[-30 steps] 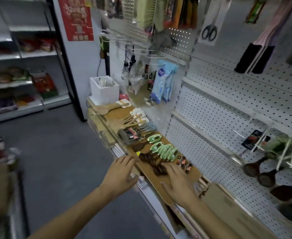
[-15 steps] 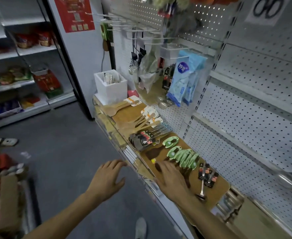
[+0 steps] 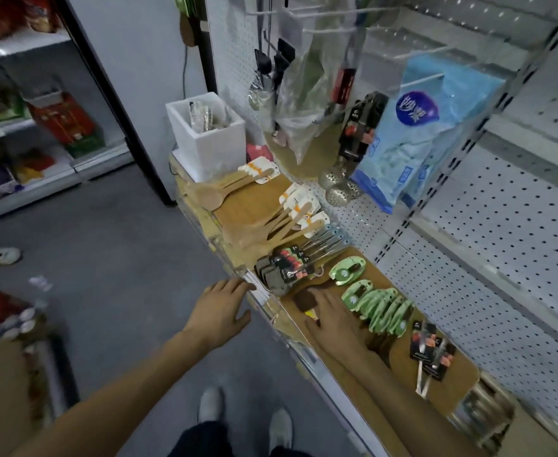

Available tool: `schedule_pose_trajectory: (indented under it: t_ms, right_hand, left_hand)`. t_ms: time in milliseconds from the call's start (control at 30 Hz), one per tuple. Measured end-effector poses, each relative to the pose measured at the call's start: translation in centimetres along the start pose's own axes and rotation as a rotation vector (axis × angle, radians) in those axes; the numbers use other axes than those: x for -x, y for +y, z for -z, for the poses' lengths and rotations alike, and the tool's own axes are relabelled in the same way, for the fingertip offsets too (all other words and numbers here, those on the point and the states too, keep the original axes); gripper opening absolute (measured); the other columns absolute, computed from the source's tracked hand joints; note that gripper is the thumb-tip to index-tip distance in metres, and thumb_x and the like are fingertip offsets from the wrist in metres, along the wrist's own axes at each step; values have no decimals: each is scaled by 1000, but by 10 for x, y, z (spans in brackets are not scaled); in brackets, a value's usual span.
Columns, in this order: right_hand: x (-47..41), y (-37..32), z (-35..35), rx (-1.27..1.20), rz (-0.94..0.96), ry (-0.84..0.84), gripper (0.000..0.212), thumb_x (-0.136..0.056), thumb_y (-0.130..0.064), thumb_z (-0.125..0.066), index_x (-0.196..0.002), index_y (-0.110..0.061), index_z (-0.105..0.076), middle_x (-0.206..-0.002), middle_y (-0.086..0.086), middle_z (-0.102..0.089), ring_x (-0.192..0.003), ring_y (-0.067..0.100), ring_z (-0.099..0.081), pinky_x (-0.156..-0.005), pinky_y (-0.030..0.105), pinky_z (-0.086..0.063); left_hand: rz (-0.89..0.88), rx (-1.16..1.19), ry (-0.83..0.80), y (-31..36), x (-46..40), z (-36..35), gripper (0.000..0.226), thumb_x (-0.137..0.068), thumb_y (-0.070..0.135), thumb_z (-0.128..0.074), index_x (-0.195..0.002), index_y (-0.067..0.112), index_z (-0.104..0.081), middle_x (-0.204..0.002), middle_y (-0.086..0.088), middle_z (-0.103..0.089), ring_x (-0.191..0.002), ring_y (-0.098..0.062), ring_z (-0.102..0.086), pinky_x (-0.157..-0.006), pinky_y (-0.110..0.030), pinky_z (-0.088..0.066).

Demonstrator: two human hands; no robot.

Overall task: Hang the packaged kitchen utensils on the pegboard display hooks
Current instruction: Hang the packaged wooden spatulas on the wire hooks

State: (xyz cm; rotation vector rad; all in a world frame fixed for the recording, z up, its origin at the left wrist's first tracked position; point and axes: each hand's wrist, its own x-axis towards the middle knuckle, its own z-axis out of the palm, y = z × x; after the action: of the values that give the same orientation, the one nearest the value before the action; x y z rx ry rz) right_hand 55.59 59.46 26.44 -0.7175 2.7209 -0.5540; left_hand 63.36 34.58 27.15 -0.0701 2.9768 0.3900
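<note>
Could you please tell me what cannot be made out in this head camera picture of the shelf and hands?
- Head view: whatever lies under the right hand is hidden by its palm; only a dark utensil pokes out beside it.
- Head view: print on the green packages is too small to read.
- Head view: items at the shelf's near end are blurred.
- Head view: contents of the white box are hidden by its walls.

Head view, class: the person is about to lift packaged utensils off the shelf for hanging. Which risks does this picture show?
1. The right hand lies flat over dark utensils beside the overlapping green-carded packs; lifting one could drag its neighbours along.
2. The left hand sits at the shelf's front edge, where the stacked metal spatulas lie close by; a nudge might tip them toward the floor.
3. Hanging blue packets and strainers crowd the pegboard, so a raised pack may snag.
</note>
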Motion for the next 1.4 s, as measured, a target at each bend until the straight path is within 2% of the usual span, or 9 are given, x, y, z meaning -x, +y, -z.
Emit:
schedule_pose_trajectory:
  t_ms: [333, 600, 667, 733, 800, 933, 1000, 1200, 1400]
  right_hand:
    - [-134, -6, -53, 3, -204, -21, 56, -93, -38, -58, -142, -18, -39, -142, 6, -48, -130, 26, -46, -105, 38, -42]
    - [-274, 19, -127, -304, -499, 56, 53, -92, -41, -61, -137, -17, -46, -124, 6, -65, -106, 27, -64, -91, 44, -53]
    - [-302, 29, -144, -432, -597, 118, 46, -92, -37, -63, -132, -17, -49, -116, 0, -67, -93, 17, -69, -82, 35, -57]
    - [-327, 44, -162, -539, -674, 157, 39, -96, -29, -60, -131, -15, -50, -109, -4, -66, -68, -9, -65, -59, 7, -48]
    - [-350, 61, -177, -634, -710, 206, 37, -97, -23, -58, -130, -9, -50, -111, -1, -65, -50, -15, -58, -43, 3, -38]
    - [-386, 87, -194, -703, -815, 323, 11, -94, -24, -60, -100, -15, -61, -98, 2, -71, -71, 13, -69, -71, 33, -59]
    - [-401, 100, -201, -726, -864, 322, 16, -91, -30, -60, -84, -16, -62, -85, 9, -73, -73, 26, -71, -74, 48, -60]
    - [-417, 111, -195, -703, -885, 276, 25, -89, -31, -66, -73, -13, -72, -71, 11, -71, -66, 25, -66, -68, 39, -56]
    - [-426, 104, -189, -779, -987, 261, 25, -78, -17, -71, -54, -17, -67, -57, 4, -63, -55, 19, -58, -52, 26, -47]
  left_hand:
    - [-123, 1, -77, -91, -171, -39, 45, -91, 41, -55, -133, 25, -47, -134, 1, -51, -119, -27, -52, -99, -43, -44]
    - [-132, 73, -155, -141, -309, -100, 43, -91, 38, -55, -131, 27, -47, -131, 1, -55, -112, -26, -57, -87, -40, -51]
    - [-131, 81, -163, -146, -336, -117, 39, -94, 39, -53, -130, 27, -48, -130, 3, -55, -107, -25, -60, -76, -35, -49]
    - [-147, 103, -162, -147, -363, -133, 38, -95, 37, -51, -131, 24, -49, -131, 1, -55, -104, -27, -61, -72, -32, -46]
    - [-160, 138, -160, -144, -390, -149, 40, -95, 36, -51, -131, 19, -50, -130, -5, -57, -104, -31, -62, -79, -36, -51]
    - [-142, 187, -112, -129, -439, -176, 31, -94, 43, -50, -110, 19, -61, -102, -4, -67, -89, -27, -64, -76, -43, -55]
    - [-145, 187, -105, -119, -456, -184, 28, -93, 44, -53, -101, 19, -62, -90, -1, -67, -81, -25, -64, -71, -41, -55]
    - [-132, 80, -124, -109, -481, -195, 29, -87, 37, -68, -101, 14, -60, -97, -7, -65, -89, -29, -64, -72, -39, -53]
    - [-30, 467, -162, -122, -477, -190, 30, -82, 37, -73, -92, 12, -61, -78, 4, -63, -77, -17, -61, -64, -28, -42]
